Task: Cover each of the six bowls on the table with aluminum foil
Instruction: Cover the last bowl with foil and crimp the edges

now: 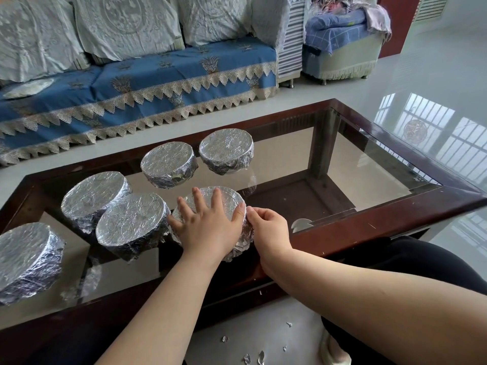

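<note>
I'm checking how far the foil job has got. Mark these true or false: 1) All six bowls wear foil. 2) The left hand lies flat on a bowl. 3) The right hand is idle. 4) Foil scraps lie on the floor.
1) True.
2) True: the left hand presses the nearest foil-covered round bowl.
3) False: the right hand pinches foil at its rim.
4) True: small silver foil scraps on the pale floor.

A low coffee table with a dark wooden frame and a clear glass top. Six bowls wrapped in crinkled foil sit on the glass: two at the back, three clustered in the middle, touching or nearly so, one at the left edge.
</note>
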### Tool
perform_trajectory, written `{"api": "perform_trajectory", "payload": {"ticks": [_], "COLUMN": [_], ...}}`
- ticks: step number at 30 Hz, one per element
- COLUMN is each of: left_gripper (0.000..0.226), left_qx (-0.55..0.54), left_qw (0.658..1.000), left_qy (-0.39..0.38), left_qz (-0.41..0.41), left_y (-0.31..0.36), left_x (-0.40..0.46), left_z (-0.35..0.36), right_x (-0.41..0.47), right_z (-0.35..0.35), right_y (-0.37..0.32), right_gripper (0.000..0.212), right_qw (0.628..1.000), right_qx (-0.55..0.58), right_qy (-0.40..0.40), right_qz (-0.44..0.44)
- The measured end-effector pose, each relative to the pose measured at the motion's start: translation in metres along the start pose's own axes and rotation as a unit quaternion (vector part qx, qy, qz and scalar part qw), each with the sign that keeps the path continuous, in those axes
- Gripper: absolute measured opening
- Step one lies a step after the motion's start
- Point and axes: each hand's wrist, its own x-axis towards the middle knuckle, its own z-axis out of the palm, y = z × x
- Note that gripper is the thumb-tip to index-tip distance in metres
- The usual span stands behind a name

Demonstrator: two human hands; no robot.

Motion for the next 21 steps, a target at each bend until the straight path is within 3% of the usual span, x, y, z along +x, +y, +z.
{"api": "perform_trajectory", "payload": {"ticks": [3,9,15,21], "left_gripper": [0.080,0.078,0.078,0.088], "left_qx": [0.000,-0.001,0.004,-0.017], "left_qw": [1.000,1.000,1.000,0.998], "left_qy": [0.001,0.001,-0.007,-0.052], "left_qz": [0.001,-0.001,-0.009,-0.003], "left_y": [0.001,0.001,0.001,-0.003], "left_x": [0.000,-0.001,-0.001,0.004], "left_z": [0.000,-0.001,-0.003,-0.015], "right_x": [-0.006,-0.019,-0.022,-0.014], "right_z": [-0.003,-0.007,-0.011,-0.011], "right_y": [-0.003,-0.003,0.001,0.004], "right_gripper": [0.026,0.038,0.027,0.032], "right_qw": [0.997,0.995,0.993,0.991], "right_qx": [-0.070,-0.062,-0.057,-0.033], "right_qy": [0.002,-0.049,-0.081,-0.102], "right_qz": [-0.038,-0.064,-0.060,-0.076]}}
